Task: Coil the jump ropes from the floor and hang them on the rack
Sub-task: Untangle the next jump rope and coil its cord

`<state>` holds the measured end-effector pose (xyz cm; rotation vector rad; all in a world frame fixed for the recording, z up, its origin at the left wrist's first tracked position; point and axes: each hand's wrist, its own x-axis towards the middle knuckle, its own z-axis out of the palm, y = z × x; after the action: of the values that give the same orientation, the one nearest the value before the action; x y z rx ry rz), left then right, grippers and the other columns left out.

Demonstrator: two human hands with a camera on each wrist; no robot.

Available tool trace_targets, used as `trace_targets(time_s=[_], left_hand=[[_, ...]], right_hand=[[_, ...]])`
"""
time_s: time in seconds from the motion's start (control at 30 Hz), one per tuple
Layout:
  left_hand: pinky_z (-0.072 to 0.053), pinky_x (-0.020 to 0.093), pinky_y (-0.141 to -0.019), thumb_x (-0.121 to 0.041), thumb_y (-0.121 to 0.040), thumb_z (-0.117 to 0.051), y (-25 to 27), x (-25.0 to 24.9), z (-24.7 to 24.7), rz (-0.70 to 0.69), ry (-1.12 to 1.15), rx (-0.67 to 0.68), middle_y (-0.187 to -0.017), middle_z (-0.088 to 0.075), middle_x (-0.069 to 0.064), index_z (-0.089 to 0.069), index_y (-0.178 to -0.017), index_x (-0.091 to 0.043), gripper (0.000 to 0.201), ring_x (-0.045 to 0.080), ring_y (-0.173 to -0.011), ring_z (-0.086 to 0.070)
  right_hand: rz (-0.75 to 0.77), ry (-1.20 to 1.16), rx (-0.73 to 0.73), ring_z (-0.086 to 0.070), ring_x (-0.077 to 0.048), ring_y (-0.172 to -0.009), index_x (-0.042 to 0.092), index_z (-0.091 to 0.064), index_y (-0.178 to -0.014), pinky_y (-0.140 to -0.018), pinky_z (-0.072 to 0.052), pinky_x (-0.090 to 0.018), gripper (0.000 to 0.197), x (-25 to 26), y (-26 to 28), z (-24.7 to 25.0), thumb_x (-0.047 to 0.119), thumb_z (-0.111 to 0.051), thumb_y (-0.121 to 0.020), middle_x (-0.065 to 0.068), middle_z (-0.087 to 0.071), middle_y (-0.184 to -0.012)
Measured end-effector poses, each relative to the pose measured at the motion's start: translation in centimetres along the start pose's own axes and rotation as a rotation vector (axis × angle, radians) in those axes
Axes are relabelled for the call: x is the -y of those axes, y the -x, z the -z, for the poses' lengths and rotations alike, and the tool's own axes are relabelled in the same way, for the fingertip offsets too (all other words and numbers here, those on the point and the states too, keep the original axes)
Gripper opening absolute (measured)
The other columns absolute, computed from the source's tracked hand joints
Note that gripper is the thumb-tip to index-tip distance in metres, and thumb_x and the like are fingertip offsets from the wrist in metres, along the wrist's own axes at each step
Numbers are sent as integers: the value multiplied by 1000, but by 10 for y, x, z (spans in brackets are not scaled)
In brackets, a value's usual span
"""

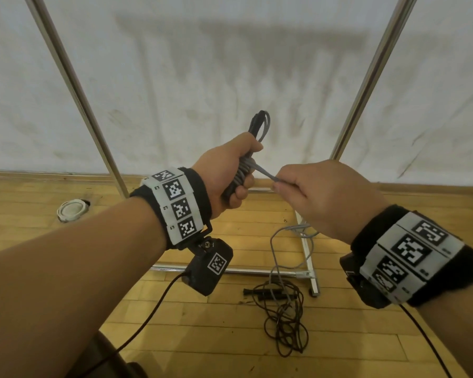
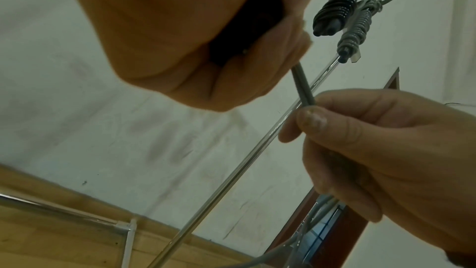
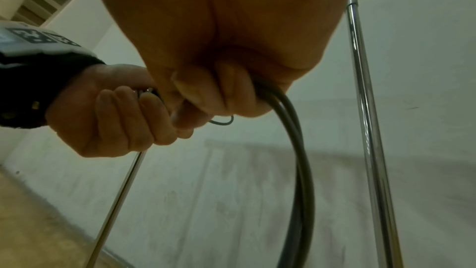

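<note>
Gripping a folded bundle of grey jump rope [image 1: 246, 162] in its fist, the left hand [image 1: 227, 178] holds it up in front of the rack [image 1: 366, 85], with a loop of rope sticking out above the thumb. The right hand [image 1: 322, 197] pinches the loose grey strand just beside the bundle, thumb and fingers clamped on it, and the strand runs taut between the two hands. Several turns already lie around the middle of the bundle, so the wrapping looks well under way but not tied off.

In the left wrist view, two finished coils [image 2: 342, 9] hang high on the rack, one dark and one grey, each wound tight around its middle. That part of the job seems done.

On the wooden floor [image 1: 202, 336] below, a dark rope [image 1: 284, 320] lies in a loose tangle with its black handles [image 1: 268, 293] beside the rack's base, untouched. A grey strand [image 1: 287, 249] trails across the floor near it; whether it belongs to the rope in hand cannot be told.

Still to do, by the look of it: finish this wrap, hang it, then coil and hang the dark rope.
</note>
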<state>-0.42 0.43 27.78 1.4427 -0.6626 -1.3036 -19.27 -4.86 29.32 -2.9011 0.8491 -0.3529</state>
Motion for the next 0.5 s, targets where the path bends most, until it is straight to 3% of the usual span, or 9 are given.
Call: trace_targets(time_s=[0.17,0.33,0.43,0.5], left_hand=[[-31,18,-34,-47,-95,-59,4,0,-3,22,42,232,-53,-49,0,-54,-70,-19,38,13,-35,-37],[-31,15,-32,-49,-93,-56,10,-1,-6,83,97,490,-50,-48,-1,-52,-74,-16,38,10,-32,-37],[-31,14,-32,-49,-91,-55,12,-2,-6,91,107,541,-50,-48,0,-56,-81,-15,36,10,-31,-38],[-31,15,-32,-48,-97,-51,12,-2,-7,70,134,517,-50,-49,1,-61,-96,-14,36,10,-31,-39]], right_hand=[[-42,-23,28,-52,-10,-61,21,-65,-83,-58,-39,-30,34,-6,-3,0,39,-45,-104,4,-54,-61],[-89,-49,59,-60,-16,-64,19,-59,-72,-65,-49,-39,42,-8,-5,-1,40,-44,-105,-1,-60,-62],[-92,-50,34,-59,-14,-62,18,-56,-71,-62,-48,-37,43,-11,-4,-2,40,-42,-105,0,-58,-60],[-78,-20,23,-52,-11,-57,18,-54,-69,-57,-43,-35,44,-13,-4,-2,40,-42,-105,1,-52,-57]])
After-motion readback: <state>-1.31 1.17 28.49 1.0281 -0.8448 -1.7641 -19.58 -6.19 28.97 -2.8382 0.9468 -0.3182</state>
